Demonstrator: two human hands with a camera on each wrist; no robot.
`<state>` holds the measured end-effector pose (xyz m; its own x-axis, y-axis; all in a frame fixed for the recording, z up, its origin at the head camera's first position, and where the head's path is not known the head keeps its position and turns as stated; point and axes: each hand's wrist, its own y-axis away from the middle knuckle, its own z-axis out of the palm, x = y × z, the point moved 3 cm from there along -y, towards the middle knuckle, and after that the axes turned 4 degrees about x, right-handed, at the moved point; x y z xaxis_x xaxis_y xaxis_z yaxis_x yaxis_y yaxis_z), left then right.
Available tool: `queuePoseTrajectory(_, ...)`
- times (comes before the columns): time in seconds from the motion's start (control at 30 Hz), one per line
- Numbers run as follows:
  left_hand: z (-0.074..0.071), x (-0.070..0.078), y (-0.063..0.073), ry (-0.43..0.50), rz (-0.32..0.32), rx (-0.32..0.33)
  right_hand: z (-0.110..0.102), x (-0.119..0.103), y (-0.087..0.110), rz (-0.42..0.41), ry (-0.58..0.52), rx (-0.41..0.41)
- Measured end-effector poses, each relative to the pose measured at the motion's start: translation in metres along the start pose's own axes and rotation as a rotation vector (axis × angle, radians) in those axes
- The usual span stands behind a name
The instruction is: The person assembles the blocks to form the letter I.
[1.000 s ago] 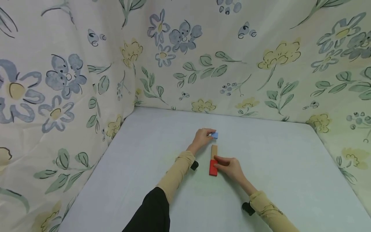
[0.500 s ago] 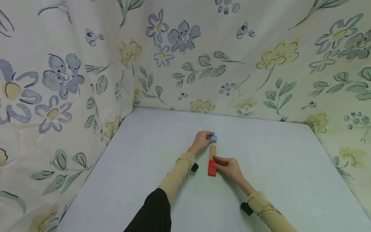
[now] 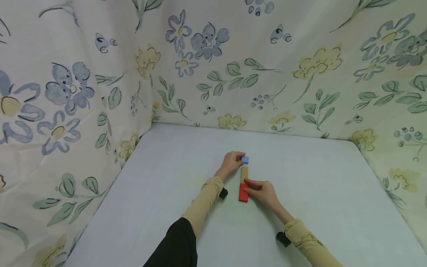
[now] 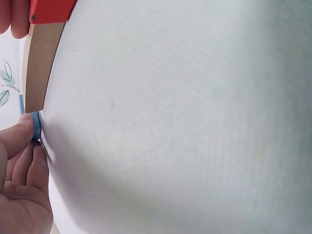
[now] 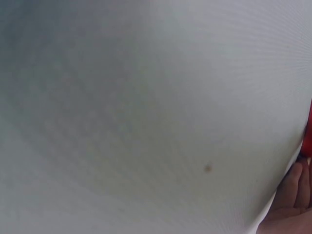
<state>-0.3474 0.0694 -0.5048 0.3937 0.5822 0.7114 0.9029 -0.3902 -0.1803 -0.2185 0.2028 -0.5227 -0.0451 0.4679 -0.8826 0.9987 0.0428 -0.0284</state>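
My left hand (image 3: 231, 161) pinches a small blue block (image 3: 245, 160) between thumb and fingers, just beyond the far end of a tan wooden block (image 3: 244, 173). In the left wrist view, the thumb presses on the blue block (image 4: 36, 126) close to the wooden block's (image 4: 41, 68) end. Nearer to me, a red block (image 3: 243, 193) lies in line with the wooden one, end against end. From the right side my right hand (image 3: 265, 193) holds the red block by its upper part, index fingertip by the seam. Only a sliver of the red block (image 5: 307, 139) shows in the right wrist view.
The blocks lie near the middle of a white-covered table (image 3: 333, 193). Floral curtain (image 3: 200, 92) hangs along its back and sides. A black wrist device (image 3: 283, 239) sits at the right cuff, another (image 3: 223, 193) at the left.
My left hand has drawn the blue block slightly nearer to the wooden block's far end. The right hand stays at the red block. The head view has shifted a little.
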Motion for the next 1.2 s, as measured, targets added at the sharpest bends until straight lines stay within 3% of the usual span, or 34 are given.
queuePoseTrajectory(0.33, 0.001, 0.002, -0.002, 0.039, -0.008, 0.003, -0.004, -0.004, 0.002, -0.01, 0.022, 0.029)
queuePoseTrajectory(0.67, 0.002, 0.003, -0.003, 0.016, -0.032, 0.0, -0.004, -0.006, 0.003, -0.014, 0.016, 0.036)
queuePoseTrajectory(1.2, 0.003, -0.002, -0.001, 0.02, -0.044, 0.01, 0.0, -0.011, 0.002, -0.036, 0.059, -0.006)
